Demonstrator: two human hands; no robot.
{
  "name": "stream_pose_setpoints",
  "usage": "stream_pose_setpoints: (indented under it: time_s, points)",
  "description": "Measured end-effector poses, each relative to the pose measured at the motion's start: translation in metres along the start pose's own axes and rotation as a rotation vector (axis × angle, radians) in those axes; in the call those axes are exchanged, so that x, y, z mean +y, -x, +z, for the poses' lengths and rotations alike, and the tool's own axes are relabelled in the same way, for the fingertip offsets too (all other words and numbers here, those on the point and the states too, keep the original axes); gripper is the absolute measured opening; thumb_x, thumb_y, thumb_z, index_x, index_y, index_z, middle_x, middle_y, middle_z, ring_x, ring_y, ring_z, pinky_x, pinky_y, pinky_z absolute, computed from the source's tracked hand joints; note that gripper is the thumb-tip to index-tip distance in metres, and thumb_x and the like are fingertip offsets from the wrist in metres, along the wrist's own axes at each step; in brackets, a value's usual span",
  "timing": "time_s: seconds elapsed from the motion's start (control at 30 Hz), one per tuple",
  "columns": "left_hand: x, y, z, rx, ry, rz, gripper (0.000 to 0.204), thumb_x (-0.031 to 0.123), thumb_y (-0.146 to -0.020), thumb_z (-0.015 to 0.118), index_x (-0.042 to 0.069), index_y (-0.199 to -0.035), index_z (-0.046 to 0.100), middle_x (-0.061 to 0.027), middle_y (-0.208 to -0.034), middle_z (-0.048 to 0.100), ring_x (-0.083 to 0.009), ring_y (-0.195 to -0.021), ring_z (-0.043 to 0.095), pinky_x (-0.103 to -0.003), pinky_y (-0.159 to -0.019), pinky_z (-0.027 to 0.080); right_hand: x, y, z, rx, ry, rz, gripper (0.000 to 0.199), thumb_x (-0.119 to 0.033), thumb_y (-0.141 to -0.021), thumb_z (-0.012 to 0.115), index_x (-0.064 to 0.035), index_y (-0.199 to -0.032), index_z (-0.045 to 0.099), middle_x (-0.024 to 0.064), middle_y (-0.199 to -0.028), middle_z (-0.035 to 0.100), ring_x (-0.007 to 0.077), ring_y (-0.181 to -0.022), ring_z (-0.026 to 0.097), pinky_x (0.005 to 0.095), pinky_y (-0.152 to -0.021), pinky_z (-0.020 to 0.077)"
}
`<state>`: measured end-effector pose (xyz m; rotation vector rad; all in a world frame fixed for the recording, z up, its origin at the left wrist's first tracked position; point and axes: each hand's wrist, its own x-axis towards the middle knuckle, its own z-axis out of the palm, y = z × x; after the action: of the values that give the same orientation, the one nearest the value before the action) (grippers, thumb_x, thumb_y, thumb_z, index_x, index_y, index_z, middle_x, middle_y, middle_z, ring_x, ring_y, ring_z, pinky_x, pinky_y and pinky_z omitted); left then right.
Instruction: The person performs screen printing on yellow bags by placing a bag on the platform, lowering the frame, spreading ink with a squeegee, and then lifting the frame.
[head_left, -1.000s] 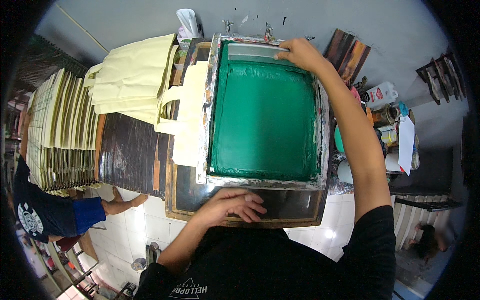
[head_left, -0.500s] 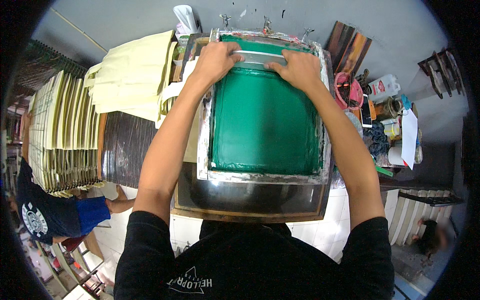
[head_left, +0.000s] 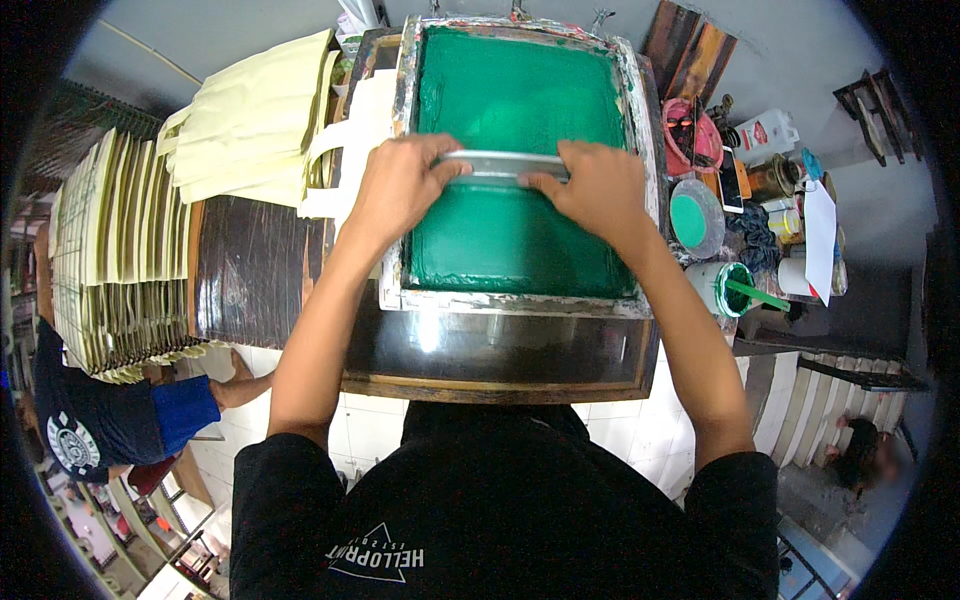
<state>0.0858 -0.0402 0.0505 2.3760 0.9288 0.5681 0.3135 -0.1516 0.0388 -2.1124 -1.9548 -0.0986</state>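
Observation:
A screen printing frame [head_left: 512, 304] with a whitish, paint-stained border lies on the dark table in front of me, its mesh coated in green ink [head_left: 510, 90]. Across the middle of the mesh sits a silver squeegee [head_left: 505, 162]. Around its left end my left hand [head_left: 403, 183] is closed, and my right hand [head_left: 603, 185] grips the right end, thumbs on the near side. The squeegee's lower edge meets the ink. From under the frame's left side sticks out a pale cloth bag [head_left: 365, 115] with a loop handle.
A stack of pale yellow bags [head_left: 250, 130] lies left, beside a drying rack [head_left: 110, 230] full of them. On the right stand a tub of green ink [head_left: 697, 220], an ink can [head_left: 722, 288], a pink basket [head_left: 692, 135] and a phone [head_left: 733, 182]. Another person [head_left: 110, 420] is at far left.
Both hands have drawn the squeegee from the screen's far end toward me, to about its middle. The view has shifted, so the ink tub and can on the right now show.

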Motion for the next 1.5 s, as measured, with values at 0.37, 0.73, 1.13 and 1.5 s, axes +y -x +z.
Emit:
stream_pose_setpoints:
  time_s: [0.37, 0.73, 1.13, 1.5]
  points:
    - [0.02, 0.116, 0.009, 0.068, 0.065, 0.168, 0.034, 0.018, -0.081, 0.081, 0.001, -0.109, 0.072, -0.0148, -0.11, 0.073, -0.0313, -0.104, 0.068, -0.041, -0.093, 0.052, -0.045, 0.112, -0.001, 0.123, 0.033, -0.08, 0.032, -0.039, -0.08, 0.073, -0.01, -0.082, 0.059, 0.0055, -0.08, 0.059, 0.025, -0.077, 0.062, 0.0387, -0.065, 0.0478]
    - [-0.009, 0.139, -0.004, 0.55, -0.009, 0.253, 0.136, 0.051, -0.056, 0.094, 0.006, -0.159, 0.018, -0.0237, -0.157, 0.036, -0.0376, -0.147, 0.034, -0.056, -0.123, 0.016, -0.039, 0.109, -0.071, 0.487, -0.07, -0.176, 0.032, -0.007, -0.072, 0.068, -0.0084, -0.103, 0.071, 0.0094, -0.108, 0.07, 0.0284, -0.094, 0.068, 0.0422, -0.083, 0.0532]
    - [-0.068, 0.043, -0.012, 0.114, -0.403, -0.389, 0.049, 0.036, -0.08, 0.082, 0.0, -0.111, 0.07, -0.0207, -0.109, 0.063, -0.0344, -0.108, 0.054, -0.048, -0.1, 0.037, -0.029, -0.055, -0.245, 0.648, 0.088, -0.045, 0.03, -0.029, -0.091, 0.066, 0.0007, -0.089, 0.072, 0.0222, -0.081, 0.07, 0.0399, -0.077, 0.067, 0.0459, -0.071, 0.0519]
    - [-0.142, 0.088, -0.094, 0.358, -0.251, -0.71, 0.036, 0.026, -0.085, 0.076, -0.001, -0.108, 0.069, -0.0219, -0.12, 0.065, -0.0355, -0.108, 0.064, -0.049, -0.101, 0.042, 0.007, -0.126, -0.273, 0.712, 0.134, -0.109, 0.034, -0.034, -0.086, 0.069, -0.0001, -0.092, 0.074, 0.0231, -0.086, 0.071, 0.0416, -0.084, 0.068, 0.0495, -0.077, 0.0516]
